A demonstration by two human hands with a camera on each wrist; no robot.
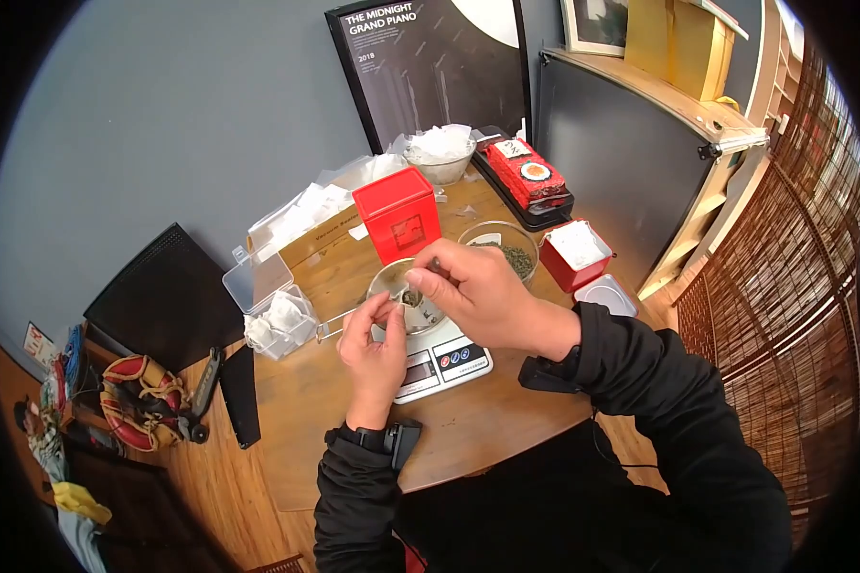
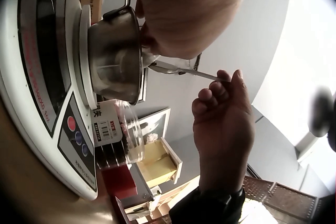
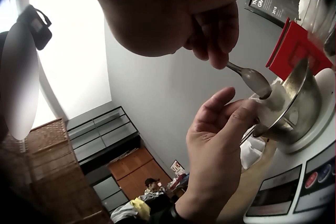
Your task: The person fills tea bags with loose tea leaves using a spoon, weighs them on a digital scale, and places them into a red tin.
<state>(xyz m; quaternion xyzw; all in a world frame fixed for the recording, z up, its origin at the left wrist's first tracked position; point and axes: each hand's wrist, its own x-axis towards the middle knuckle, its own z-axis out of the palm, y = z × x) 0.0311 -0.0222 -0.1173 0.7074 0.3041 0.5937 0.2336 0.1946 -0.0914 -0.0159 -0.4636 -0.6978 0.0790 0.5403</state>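
Note:
My left hand [image 1: 371, 358] pinches a small white pouch [image 3: 274, 100] at the rim of a metal bowl [image 3: 299, 113]. My right hand [image 1: 492, 296] holds a metal spoon [image 3: 254, 80] by its handle. Its bowl end dips toward the mouth of the pouch, close to the left fingertips. The metal bowl rests on a white kitchen scale [image 1: 449, 368], and dark leafy bits show inside it from the head view. Just behind the right hand, a glass bowl [image 1: 537, 250] holds dried green leaves with a white label among them.
A tall red tin [image 1: 397, 215] stands behind the scale. Left of it are a clear plastic box [image 1: 306, 329] of white pouches and a carton [image 1: 306, 244]. An open red tin [image 1: 569, 272] and a black tray [image 1: 564, 215] with a red packet [image 1: 526, 172] lie right.

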